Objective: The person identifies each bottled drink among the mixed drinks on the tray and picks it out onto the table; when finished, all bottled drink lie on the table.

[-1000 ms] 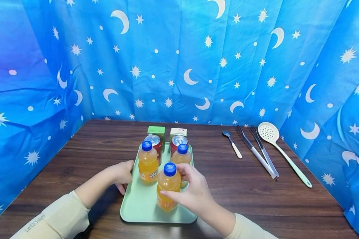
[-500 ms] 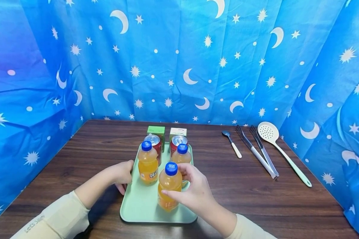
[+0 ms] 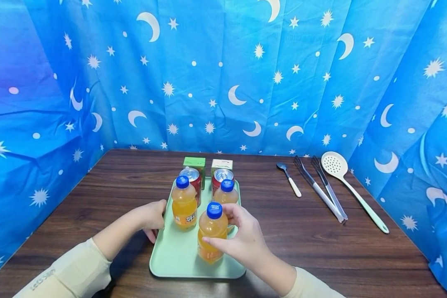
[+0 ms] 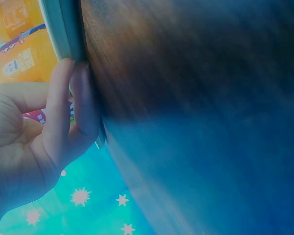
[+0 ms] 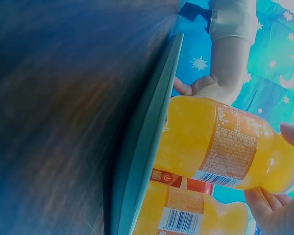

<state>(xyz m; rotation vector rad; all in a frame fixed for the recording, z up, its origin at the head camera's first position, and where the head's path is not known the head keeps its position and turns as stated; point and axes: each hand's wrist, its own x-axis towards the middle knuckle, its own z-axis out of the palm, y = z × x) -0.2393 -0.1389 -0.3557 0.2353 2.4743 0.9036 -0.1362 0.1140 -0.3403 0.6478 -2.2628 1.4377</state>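
My right hand (image 3: 242, 231) holds an orange-drink bottle (image 3: 212, 227) with a blue cap, thumb on the near side and fingers behind. The bottle stands upright at the front right part of a pale green tray (image 3: 179, 254); in the right wrist view its base is right at the tray (image 5: 152, 122). At the tray's left edge, my left hand (image 3: 154, 217) grips the rim, its fingertips against the outer side in the left wrist view. Two similar bottles stand farther back on the tray, one at left (image 3: 184, 205) and one at right (image 3: 226, 196), partly hidden.
Behind the bottles are two red drink cans, left (image 3: 191, 174) and right (image 3: 222, 175), with two green boxes (image 3: 194, 162) behind them. To the right lie a small spoon (image 3: 288, 180), tongs (image 3: 320, 192) and a slotted skimmer (image 3: 352, 188). A blue star-patterned curtain (image 3: 208, 82) encloses the table.
My right hand has shifted the held bottle slightly to the right over the tray. The left hand and the other things look unmoved.
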